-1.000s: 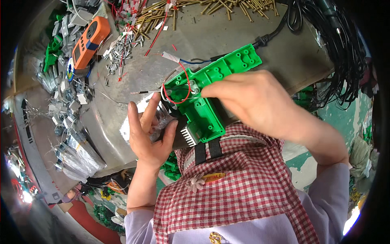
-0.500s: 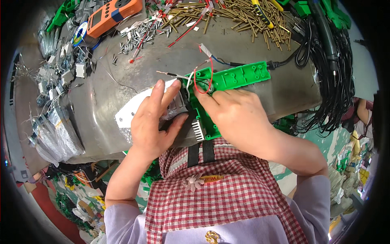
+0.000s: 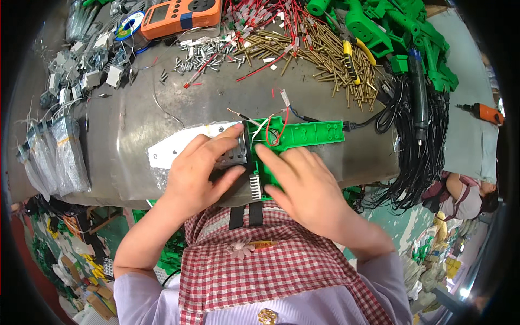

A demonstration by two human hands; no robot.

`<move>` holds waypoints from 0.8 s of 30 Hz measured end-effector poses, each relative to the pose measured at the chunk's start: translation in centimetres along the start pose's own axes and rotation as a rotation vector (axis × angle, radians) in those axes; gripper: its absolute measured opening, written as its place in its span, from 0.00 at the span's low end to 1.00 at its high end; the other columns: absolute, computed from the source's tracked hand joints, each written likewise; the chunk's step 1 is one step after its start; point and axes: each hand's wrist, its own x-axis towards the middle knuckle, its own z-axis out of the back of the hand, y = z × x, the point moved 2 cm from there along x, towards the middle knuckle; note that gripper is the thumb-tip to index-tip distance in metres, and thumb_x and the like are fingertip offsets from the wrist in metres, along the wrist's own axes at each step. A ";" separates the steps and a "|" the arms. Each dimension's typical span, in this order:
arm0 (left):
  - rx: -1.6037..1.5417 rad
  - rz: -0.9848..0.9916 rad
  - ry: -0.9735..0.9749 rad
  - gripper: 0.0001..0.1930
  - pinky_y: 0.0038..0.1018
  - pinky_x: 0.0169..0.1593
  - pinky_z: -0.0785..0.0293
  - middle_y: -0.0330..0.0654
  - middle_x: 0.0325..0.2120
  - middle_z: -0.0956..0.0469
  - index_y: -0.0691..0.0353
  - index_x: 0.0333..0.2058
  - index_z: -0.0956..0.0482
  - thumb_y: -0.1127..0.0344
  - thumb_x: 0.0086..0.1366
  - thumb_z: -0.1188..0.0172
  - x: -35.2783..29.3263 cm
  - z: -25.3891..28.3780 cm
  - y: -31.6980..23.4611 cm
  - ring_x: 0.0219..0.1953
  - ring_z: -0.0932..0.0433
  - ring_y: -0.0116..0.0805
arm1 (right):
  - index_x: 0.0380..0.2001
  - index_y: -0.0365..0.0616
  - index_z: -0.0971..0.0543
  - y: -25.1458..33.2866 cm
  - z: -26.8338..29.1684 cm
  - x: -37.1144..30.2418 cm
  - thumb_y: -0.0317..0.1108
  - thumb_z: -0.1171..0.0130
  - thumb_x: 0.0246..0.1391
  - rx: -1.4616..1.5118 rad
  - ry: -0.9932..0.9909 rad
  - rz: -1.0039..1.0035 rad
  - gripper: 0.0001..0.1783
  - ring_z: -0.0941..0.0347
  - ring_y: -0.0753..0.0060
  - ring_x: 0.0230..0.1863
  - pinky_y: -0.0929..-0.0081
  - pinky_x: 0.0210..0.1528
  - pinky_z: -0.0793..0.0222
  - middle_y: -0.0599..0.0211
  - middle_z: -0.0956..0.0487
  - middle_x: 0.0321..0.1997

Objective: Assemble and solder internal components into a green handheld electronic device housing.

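Note:
A green plastic tool housing half [image 3: 314,134] lies open side up at the table's front, its long arm pointing right. Red, white and black wires [image 3: 277,132] loop over its inside. My left hand [image 3: 197,168] spans a dark and silver metal part [image 3: 234,156] at the housing's left end, forefinger on its far edge and thumb on its near side. A white plate with holes [image 3: 165,150], partly in bubble wrap, extends left from beneath that hand. My right hand [image 3: 303,184] grips the housing, forefinger pressed inside near the wires, thumb by the white finned piece [image 3: 255,187].
Brass-coloured screws [image 3: 325,59], silver screws [image 3: 203,57] and red wires lie at the back. Pliers [image 3: 351,62], an orange meter [image 3: 181,16] and a solder spool [image 3: 130,26] are there too. Black cables [image 3: 420,157] hang at right beside a screwdriver-like tool [image 3: 418,103]. Bubble-wrapped pieces [image 3: 59,157] stand left.
The view has shifted, bringing more of the table's back and right into sight. My right thumb now shows at the housing's near end; my left hand stays on the metal part.

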 end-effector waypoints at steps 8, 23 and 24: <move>0.073 -0.330 0.220 0.20 0.32 0.43 0.26 0.44 0.43 0.23 0.64 0.39 0.22 0.70 0.44 0.33 1.7 -0.7 -5.7 0.39 0.23 0.39 | 0.50 0.41 0.30 -3.6 -1.5 -7.6 0.33 0.29 0.35 0.404 -0.239 -0.253 0.35 0.33 0.50 0.48 0.61 0.50 0.36 0.55 0.30 0.48; 0.249 -0.409 0.381 0.17 0.34 0.46 0.31 0.42 0.40 0.24 0.66 0.36 0.24 0.68 0.46 0.35 1.2 -0.9 -4.7 0.45 0.25 0.38 | 0.39 0.29 0.27 -3.0 -6.0 -9.6 0.41 0.57 0.66 1.611 0.075 -0.839 0.20 0.31 0.80 0.16 0.84 0.19 0.38 0.62 0.22 0.25; 0.242 -0.414 0.381 0.17 0.34 0.46 0.31 0.42 0.40 0.24 0.66 0.36 0.24 0.68 0.46 0.35 1.1 -0.9 -4.7 0.45 0.25 0.38 | 0.39 0.29 0.27 -2.4 -6.1 -9.2 0.41 0.58 0.66 2.093 0.179 -0.820 0.21 0.31 0.81 0.17 0.84 0.18 0.39 0.62 0.22 0.25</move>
